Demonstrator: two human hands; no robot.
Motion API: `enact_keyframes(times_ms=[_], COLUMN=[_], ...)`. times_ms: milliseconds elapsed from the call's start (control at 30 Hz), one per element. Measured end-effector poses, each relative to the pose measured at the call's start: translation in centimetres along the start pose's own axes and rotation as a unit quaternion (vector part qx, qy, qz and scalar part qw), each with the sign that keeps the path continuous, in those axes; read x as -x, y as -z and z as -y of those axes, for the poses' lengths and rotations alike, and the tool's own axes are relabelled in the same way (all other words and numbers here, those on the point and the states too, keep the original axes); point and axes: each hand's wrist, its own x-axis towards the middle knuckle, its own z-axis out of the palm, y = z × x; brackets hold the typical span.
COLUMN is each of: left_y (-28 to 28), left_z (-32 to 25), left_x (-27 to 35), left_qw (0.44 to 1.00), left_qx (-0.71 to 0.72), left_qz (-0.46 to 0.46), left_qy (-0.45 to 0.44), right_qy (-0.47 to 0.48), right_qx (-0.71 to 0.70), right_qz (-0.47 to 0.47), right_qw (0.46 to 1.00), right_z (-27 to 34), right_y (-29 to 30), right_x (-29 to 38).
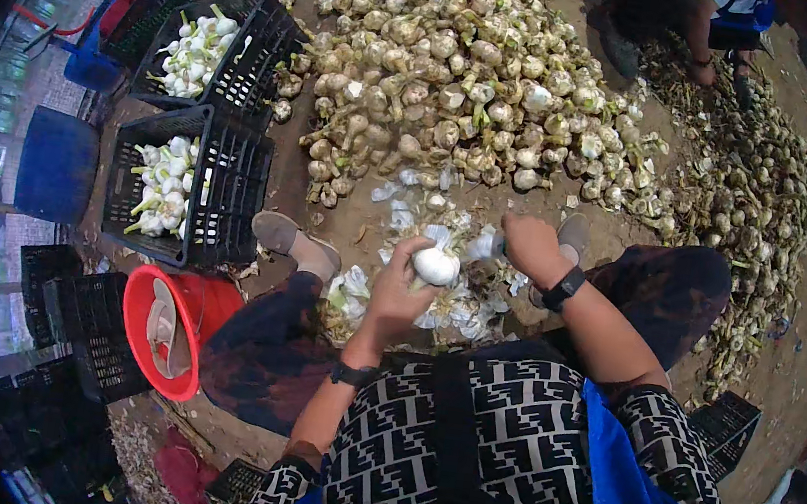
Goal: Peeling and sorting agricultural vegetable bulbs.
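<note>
A white, peeled-looking garlic bulb (pixel 437 265) is in my left hand (pixel 401 287), held from below and the left with loose skin at its top. To the right of the bulb, my right hand (pixel 536 249) is curled into a fist. A small blade-like tool (pixel 486 246) sticks out of it towards the bulb; motion blur hides its exact shape. Below both hands, shed garlic skins (pixel 468 313) lie on the ground between my feet. Ahead spreads a large heap of unpeeled garlic bulbs (pixel 458 55).
Two black plastic crates (pixel 234 186) at left hold white garlic bulbs. A red bucket (pixel 143 280) with a pale item inside stands by my left knee. Another person's foot and hand (pixel 701 71) are at upper right, beside a second garlic heap (pixel 758 197). A blue plastic stool (pixel 57 164) stands far left.
</note>
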Motion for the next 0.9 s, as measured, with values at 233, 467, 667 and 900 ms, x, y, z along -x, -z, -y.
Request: enact_keyframes(times_ms=[233,467,667,900], left_y=[0.4,0.3,4.1,17.9], left_z=[0.3,1.6,4.1,-4.1], left_x=[-0.6,-1.2,-2.7,-6.4], left_qw=[0.954,0.951,0.881,0.641], left_qx=[-0.274,-0.261,0.433,0.659], left_qz=[-0.041,-0.092,-0.169,-0.368], left_qy=[-0.113,-0.135,0.087,-0.142], right_qy=[0.029,-0.125,-0.164,-0.035], right_qx=[-0.547,-0.751,-0.687,-0.225], right_qz=[0.077,0.068,0.205,0.335], right_qw=[0.833,0.645,0.678,0.914], right_z=[4.1,5.5,5.0,-3.4], right_y=[2.8,0.7,-1.0,-15.5], right_x=[0.5,-0.2,-1.1,-2.2])
